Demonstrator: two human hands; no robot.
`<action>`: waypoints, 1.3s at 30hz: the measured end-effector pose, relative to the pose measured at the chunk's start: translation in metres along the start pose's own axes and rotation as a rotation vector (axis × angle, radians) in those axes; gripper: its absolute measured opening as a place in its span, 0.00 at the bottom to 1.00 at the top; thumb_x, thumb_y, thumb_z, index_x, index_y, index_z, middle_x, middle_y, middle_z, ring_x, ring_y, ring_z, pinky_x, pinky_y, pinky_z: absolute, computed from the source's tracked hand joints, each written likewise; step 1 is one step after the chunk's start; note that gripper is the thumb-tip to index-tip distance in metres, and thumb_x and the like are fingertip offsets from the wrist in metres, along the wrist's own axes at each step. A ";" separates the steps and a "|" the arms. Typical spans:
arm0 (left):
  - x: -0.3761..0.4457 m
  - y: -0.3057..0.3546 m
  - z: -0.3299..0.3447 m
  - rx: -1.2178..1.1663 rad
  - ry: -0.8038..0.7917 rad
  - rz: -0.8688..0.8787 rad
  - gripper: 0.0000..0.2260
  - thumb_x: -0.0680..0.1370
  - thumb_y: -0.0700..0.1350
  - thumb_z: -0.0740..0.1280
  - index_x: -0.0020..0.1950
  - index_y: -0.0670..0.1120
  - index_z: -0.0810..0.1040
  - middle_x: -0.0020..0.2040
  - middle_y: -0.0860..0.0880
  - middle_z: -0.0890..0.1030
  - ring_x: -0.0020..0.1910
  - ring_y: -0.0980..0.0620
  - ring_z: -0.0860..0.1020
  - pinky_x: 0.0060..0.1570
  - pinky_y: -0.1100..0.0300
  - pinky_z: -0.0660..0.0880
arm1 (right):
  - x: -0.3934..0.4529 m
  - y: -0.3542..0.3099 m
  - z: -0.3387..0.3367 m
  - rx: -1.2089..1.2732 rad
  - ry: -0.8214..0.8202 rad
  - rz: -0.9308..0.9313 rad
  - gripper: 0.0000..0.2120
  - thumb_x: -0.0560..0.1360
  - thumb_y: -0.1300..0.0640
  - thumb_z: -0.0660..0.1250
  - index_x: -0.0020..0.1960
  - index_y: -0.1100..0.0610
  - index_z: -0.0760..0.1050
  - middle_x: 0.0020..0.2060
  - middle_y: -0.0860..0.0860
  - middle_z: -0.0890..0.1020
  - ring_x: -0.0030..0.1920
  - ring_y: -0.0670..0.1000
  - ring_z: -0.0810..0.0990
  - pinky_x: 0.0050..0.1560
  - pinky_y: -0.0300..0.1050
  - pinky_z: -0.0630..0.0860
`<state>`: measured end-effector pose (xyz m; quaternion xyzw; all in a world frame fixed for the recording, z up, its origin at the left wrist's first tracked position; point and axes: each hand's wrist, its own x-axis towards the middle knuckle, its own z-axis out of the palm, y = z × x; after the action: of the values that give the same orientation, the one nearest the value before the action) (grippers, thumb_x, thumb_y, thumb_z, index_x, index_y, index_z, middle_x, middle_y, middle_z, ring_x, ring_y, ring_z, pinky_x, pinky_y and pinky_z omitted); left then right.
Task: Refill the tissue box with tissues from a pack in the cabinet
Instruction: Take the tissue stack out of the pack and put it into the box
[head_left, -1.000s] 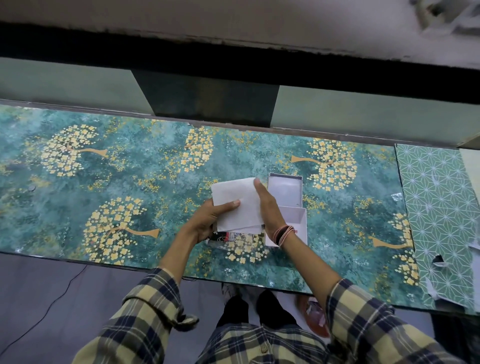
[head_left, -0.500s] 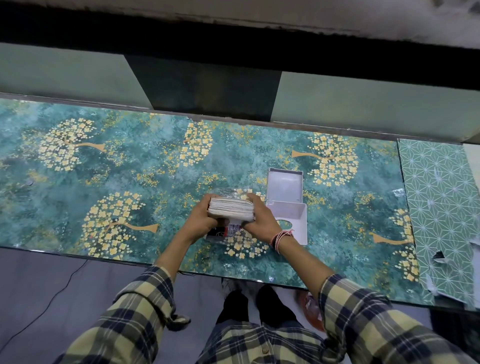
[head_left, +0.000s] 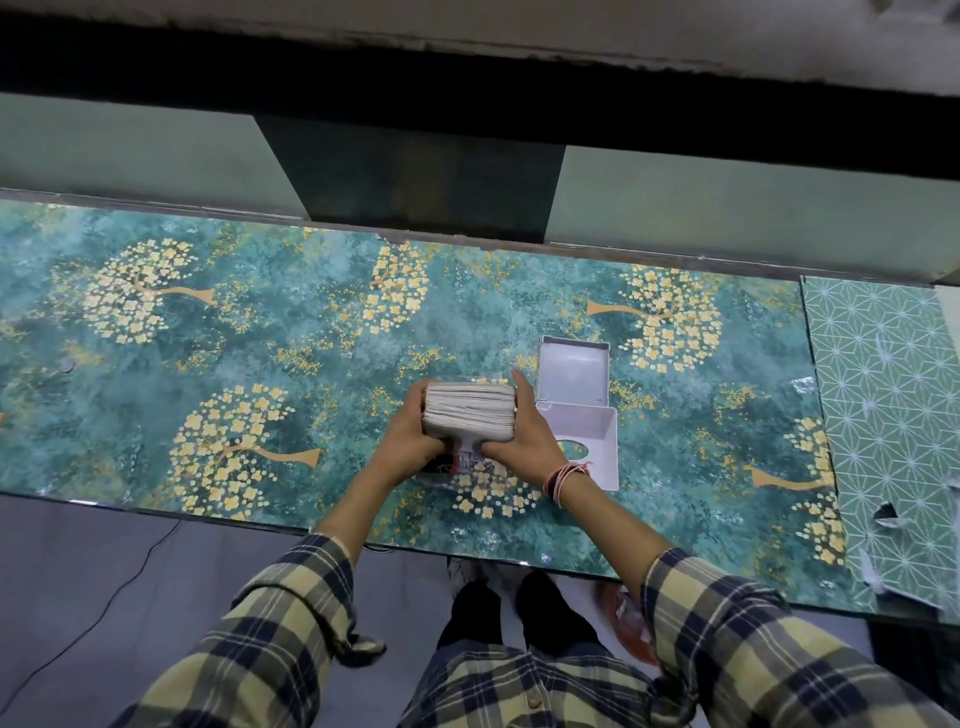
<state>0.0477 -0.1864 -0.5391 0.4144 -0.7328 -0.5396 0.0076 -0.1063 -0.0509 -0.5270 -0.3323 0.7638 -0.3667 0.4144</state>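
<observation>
A thick white stack of tissues (head_left: 469, 413) is held edge-on above the counter, between both hands. My left hand (head_left: 408, 441) grips its left end and my right hand (head_left: 522, 441) grips its right end. Just to the right stands the white tissue box, taken apart: its open base (head_left: 573, 370) lies farther back, and its lid (head_left: 592, 447), with an oval slot, lies nearer me, partly behind my right wrist. Below the stack, the tissue pack's wrapper (head_left: 467, 462) with red and dark print lies on the counter, mostly hidden.
The counter (head_left: 260, 374) has a teal cover with gold flower trees and runs left to right. A green geometric sheet (head_left: 883, 415) with torn edges covers its right end. A dark gap and wall panels lie behind. A cable (head_left: 104, 597) trails on the grey floor at left.
A second ago the stack was held flat-face toward me, tilted upright. It has since been turned edge-on and gripped at both ends, staying left of the box.
</observation>
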 end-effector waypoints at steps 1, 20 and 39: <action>0.000 -0.002 -0.001 -0.011 0.016 -0.005 0.40 0.67 0.37 0.77 0.74 0.52 0.63 0.62 0.48 0.79 0.61 0.45 0.80 0.58 0.47 0.79 | -0.002 -0.001 -0.001 0.043 0.008 -0.006 0.57 0.70 0.50 0.79 0.82 0.50 0.41 0.71 0.51 0.70 0.67 0.51 0.74 0.63 0.45 0.75; -0.005 -0.010 0.003 0.027 0.007 0.023 0.26 0.68 0.41 0.75 0.64 0.52 0.74 0.55 0.48 0.83 0.54 0.46 0.82 0.50 0.46 0.82 | 0.015 0.023 -0.009 -0.213 -0.037 -0.025 0.47 0.64 0.58 0.77 0.78 0.49 0.59 0.63 0.58 0.71 0.65 0.59 0.71 0.64 0.56 0.75; -0.013 0.071 0.072 -0.497 -0.186 -0.162 0.30 0.77 0.65 0.69 0.73 0.51 0.72 0.64 0.47 0.83 0.61 0.45 0.83 0.58 0.47 0.82 | -0.041 0.008 -0.064 0.494 0.165 0.197 0.19 0.81 0.43 0.64 0.67 0.52 0.74 0.58 0.51 0.83 0.54 0.51 0.84 0.49 0.42 0.83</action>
<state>-0.0193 -0.1165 -0.5068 0.4059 -0.5400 -0.7373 -0.0014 -0.1462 0.0046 -0.4931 -0.1143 0.7110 -0.5256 0.4530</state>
